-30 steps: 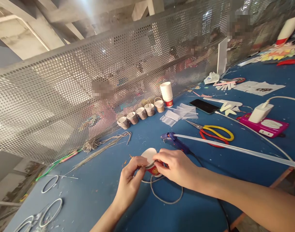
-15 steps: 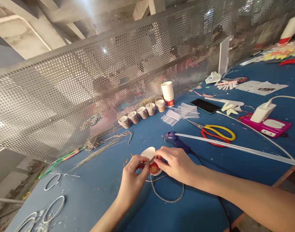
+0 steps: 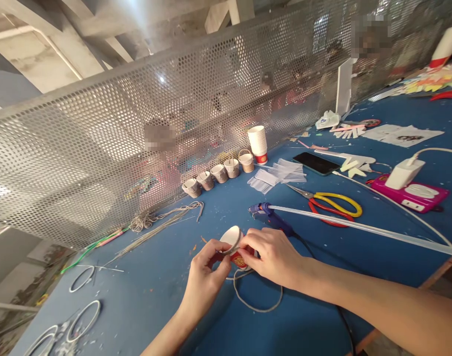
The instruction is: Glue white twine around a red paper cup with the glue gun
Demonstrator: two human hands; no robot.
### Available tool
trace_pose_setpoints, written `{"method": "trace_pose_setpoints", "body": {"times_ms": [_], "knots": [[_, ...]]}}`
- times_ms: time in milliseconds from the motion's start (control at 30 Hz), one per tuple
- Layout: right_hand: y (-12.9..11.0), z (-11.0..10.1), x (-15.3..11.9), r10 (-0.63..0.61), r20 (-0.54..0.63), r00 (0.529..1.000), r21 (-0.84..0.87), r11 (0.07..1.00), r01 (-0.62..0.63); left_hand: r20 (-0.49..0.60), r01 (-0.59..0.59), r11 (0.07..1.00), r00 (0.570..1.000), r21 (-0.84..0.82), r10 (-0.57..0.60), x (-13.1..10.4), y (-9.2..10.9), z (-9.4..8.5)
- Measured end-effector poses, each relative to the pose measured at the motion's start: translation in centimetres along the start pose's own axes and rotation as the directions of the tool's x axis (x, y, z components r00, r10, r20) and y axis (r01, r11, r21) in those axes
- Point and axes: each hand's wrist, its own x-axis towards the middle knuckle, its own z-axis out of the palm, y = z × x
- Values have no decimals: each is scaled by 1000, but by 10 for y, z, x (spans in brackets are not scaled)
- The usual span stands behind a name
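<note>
A small paper cup [image 3: 231, 235], white inside with a red printed band outside, is tilted on the table between my hands. Grey-brown cord runs along its rim, and a loose loop of the cord [image 3: 261, 310] lies on the table in front. My left hand [image 3: 208, 269] grips the cup's left side, thumb and fingers closed at the rim. From the right, my right hand [image 3: 270, 252] pinches the cord against the rim. Just behind the right hand lies a blue glue gun [image 3: 272, 217] with a long clear glue stick [image 3: 359, 228].
Several cord-wrapped cups [image 3: 219, 173] and a stack of paper cups [image 3: 257, 141] stand along the perforated metal screen [image 3: 100, 163]. Scissors [image 3: 337, 202], a phone [image 3: 316, 162] and a pink power strip [image 3: 414, 193] lie at right. Cord strands [image 3: 151, 232] and wire rings [image 3: 83, 321] are at left.
The cup has turned slightly in my hands, its opening shifting a little to the right. Both hands keep their hold at the rim.
</note>
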Motion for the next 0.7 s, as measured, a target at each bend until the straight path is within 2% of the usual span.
{"method": "trace_pose_setpoints", "body": {"times_ms": [267,467,600,700], "knots": [[0,-6,2,34,-1,999,69,997,-34,-31,-17,1000,999,16,17,1,-9,2],[-3,-4,2,-133,-98,986,58,989,139,-15,-62,998,998,7,62,-1,-7,3],[-5,-2,1,-166,-100,981,23,985,169,15,-66,997,998,35,65,-4,-4,5],[-4,-3,2,-138,-70,988,11,990,139,8,-54,998,999,23,54,-4,-1,5]]}}
